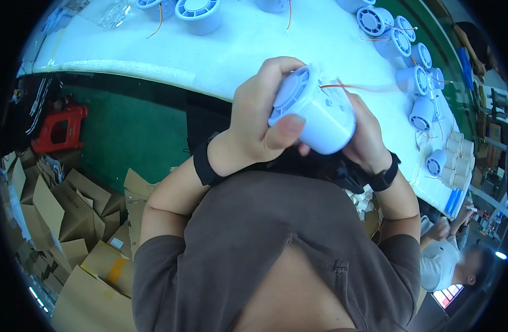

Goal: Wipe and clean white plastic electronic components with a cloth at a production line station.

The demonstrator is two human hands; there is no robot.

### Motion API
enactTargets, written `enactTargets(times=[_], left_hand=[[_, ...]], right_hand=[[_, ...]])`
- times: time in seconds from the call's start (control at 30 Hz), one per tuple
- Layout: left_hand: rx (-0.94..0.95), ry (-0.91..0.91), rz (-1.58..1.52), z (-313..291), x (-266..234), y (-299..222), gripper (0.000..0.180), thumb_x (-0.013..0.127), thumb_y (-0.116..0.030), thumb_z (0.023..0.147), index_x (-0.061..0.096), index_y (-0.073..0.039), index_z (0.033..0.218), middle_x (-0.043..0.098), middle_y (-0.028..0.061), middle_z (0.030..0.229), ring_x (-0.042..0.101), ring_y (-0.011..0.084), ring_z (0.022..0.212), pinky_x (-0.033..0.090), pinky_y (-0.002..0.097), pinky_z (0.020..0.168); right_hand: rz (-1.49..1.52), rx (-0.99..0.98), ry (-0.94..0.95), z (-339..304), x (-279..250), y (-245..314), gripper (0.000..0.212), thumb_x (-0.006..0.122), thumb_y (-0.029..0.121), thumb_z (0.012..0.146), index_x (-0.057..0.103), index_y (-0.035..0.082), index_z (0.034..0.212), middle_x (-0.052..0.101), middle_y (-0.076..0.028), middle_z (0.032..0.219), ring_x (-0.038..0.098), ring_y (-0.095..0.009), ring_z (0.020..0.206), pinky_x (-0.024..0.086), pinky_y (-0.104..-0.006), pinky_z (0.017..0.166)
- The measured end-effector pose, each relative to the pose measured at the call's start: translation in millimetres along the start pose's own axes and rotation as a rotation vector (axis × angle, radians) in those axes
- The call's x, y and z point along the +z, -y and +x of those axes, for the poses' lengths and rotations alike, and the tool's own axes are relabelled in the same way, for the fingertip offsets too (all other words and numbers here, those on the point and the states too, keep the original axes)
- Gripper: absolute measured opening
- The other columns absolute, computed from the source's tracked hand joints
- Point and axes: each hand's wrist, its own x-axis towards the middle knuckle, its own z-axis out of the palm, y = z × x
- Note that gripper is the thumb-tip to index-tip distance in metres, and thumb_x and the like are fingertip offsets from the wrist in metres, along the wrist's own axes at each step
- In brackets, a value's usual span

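A white-topped desk (171,52) stands above a green floor (127,119). Off its near edge, toward the left corner, sits a red plastic stool (71,124), with opened cardboard boxes (46,205) heaped beside it. Beyond the near right corner shine a white lamp (501,255) and a bright window (447,295).

The head-worn fisheye looks steeply down at the wearer's nearby hands (255,113).

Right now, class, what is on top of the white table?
Fans, clear plastic, white cylinders and blue strips show there. What the held fan, left hand and right hand cover is hidden.
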Motion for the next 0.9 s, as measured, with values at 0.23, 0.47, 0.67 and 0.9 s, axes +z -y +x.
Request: enactTargets(times=[0.23,0.47,0.67,0.9], left_hand=[[-0.08,-0.212,-0.257,16,3,2,0.053,0.028,-0.05,0.08,0.043,-0.002,0.093,0.049,0.0052,0.068,0.043,0.0111,0.05,0.033,0.0219,0.045],[-0.674,-0.034,-0.477,11,0,-7,0.055,0.015,-0.053,0.08,0.044,-0.006,0.088,0.043,-0.0001,0.062,0.027,0.0047,0.046,0.019,0.0195,0.04],[-0.54,-0.061,-0.431,8,3,-7,0.056,0.02,-0.051,0.081,0.043,-0.002,0.097,0.046,0.0029,0.069,0.036,0.0062,0.053,0.027,0.0176,0.046],[0.318,-0.066,0.06,17,-8,10,0.064,0.025,-0.056,0.079,0.039,0.001,0.106,0.048,0.0048,0.076,0.04,0.0078,0.057,0.031,0.0182,0.05]], right_hand=[[0.498,0.01,-0.075,0,-9,-3,0.023,0.041,0.013,0.082,0.05,-0.005,0.095,0.055,-0.014,0.083,0.055,-0.021,0.066,0.043,-0.0316,0.059],[-0.739,-0.71,-0.331,15,-11,24,0.021,0.048,0.001,0.073,0.051,-0.003,0.093,0.055,-0.014,0.082,0.056,-0.023,0.069,0.044,-0.0304,0.058],[-0.54,-0.584,-0.119,12,-2,12,0.026,0.046,-0.005,0.07,0.05,-0.003,0.096,0.055,-0.016,0.083,0.057,-0.027,0.067,0.045,-0.0305,0.057],[0.951,0.286,0.345,6,12,7,0.019,0.047,0.001,0.074,0.047,-0.003,0.092,0.056,-0.015,0.074,0.057,-0.023,0.059,0.045,-0.0279,0.051]])
